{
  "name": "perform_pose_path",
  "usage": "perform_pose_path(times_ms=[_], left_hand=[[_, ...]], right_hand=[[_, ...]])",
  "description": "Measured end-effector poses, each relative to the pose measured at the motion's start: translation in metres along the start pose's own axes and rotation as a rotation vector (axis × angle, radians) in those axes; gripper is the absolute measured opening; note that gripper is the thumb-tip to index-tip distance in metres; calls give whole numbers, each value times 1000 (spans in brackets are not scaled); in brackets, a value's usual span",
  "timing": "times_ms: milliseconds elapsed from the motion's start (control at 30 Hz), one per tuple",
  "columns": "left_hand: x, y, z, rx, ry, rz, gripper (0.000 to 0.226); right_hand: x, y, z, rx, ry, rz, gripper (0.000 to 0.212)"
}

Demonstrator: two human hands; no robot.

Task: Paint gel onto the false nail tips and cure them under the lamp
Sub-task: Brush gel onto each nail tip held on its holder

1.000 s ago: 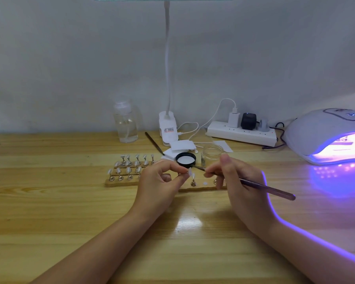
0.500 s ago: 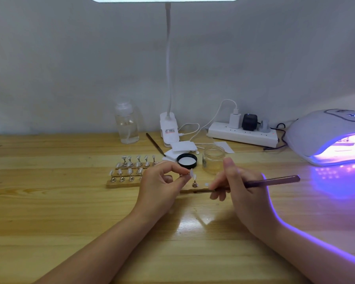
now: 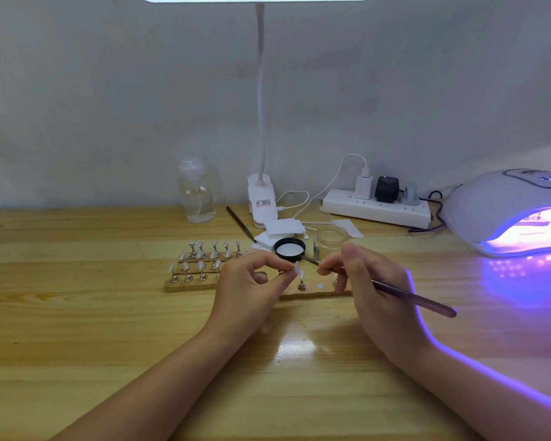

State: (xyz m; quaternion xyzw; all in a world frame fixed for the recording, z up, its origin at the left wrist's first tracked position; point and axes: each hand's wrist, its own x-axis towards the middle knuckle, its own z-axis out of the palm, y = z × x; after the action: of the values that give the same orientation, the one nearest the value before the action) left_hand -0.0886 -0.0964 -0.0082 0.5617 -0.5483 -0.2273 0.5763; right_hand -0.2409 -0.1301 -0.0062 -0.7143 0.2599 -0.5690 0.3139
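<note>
My left hand (image 3: 252,281) pinches a pale false nail tip (image 3: 298,268) between thumb and forefinger, just above the wooden stand (image 3: 175,286). My right hand (image 3: 368,281) grips a thin purple gel brush (image 3: 417,299) like a pen, its bristle end pointing left at the held tip. Several more nail tips (image 3: 201,256) stand on metal pegs in rows on the stand's left half. A clear gel jar (image 3: 331,238) and its black lid (image 3: 289,249) sit just behind my hands. The curing lamp (image 3: 506,208) glows violet at the right.
A clear liquid bottle (image 3: 197,194), a clip-on desk lamp base (image 3: 263,202), a second brush (image 3: 240,222), white pads (image 3: 283,227) and a power strip (image 3: 376,210) with plugs and cables line the back by the wall. Violet light spills on the wooden table (image 3: 109,329).
My right hand swung the brush away toward the jar, handle level, then brought the bristles back to the held nail tip. My left hand stayed put with the tip.
</note>
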Motion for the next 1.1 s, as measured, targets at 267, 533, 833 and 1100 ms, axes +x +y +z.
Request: perform_pose_path(times_ms=[267, 533, 833, 1100], left_hand=[[0, 0, 0, -7, 8, -1, 10], [-1, 1, 0, -16, 17, -6, 9], [0, 2, -2, -66, 24, 37, 19], [1, 0, -1, -45, 4, 106, 16]], right_hand=[[-3, 0, 0, 73, 22, 25, 43], [-4, -1, 2, 165, -8, 48, 46], [-1, -3, -3, 18, 11, 13, 11], [-4, -6, -3, 35, -31, 27, 36]])
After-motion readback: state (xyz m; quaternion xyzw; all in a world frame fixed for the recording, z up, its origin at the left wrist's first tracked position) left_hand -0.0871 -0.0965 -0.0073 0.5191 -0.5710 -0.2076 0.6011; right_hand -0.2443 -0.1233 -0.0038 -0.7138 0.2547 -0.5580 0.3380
